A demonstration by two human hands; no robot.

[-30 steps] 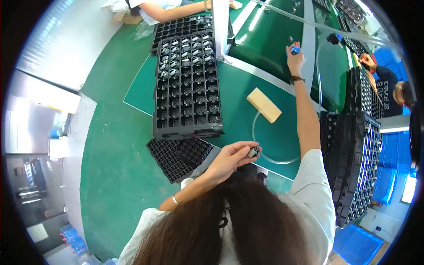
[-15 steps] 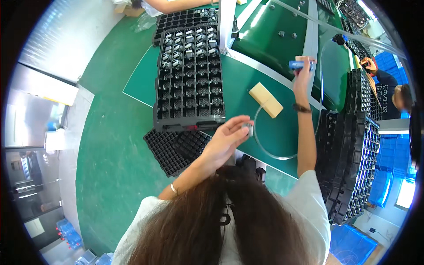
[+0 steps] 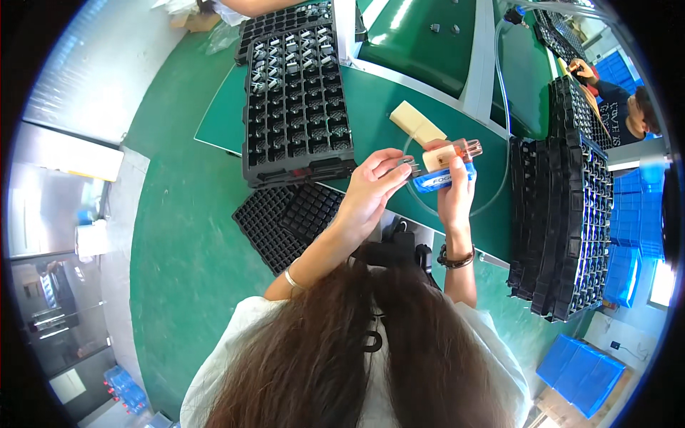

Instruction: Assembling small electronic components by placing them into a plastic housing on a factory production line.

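Note:
Between the fingertips of my left hand is a small grey metal part with thin pins. My right hand grips a blue handheld tool with a cream block and a clear reddish end with metal in it. The tool's near side almost meets the metal part; whether they touch I cannot tell. Just beyond both hands, a pale yellow block lies on the green table. Left of my left hand stands a black compartment tray, its far rows filled with small metal parts and its near rows vacant.
A clear tube loops past my right hand. Beyond the table runs a green conveyor carrying several small parts. Stacked black trays stand at the right, and more trays sit low at the left. A co-worker is at far right.
My right hand has come from over the conveyor's edge back toward me with the blue tool, beside my left hand. The left hand still pinches the metal part. The whole view has shifted somewhat.

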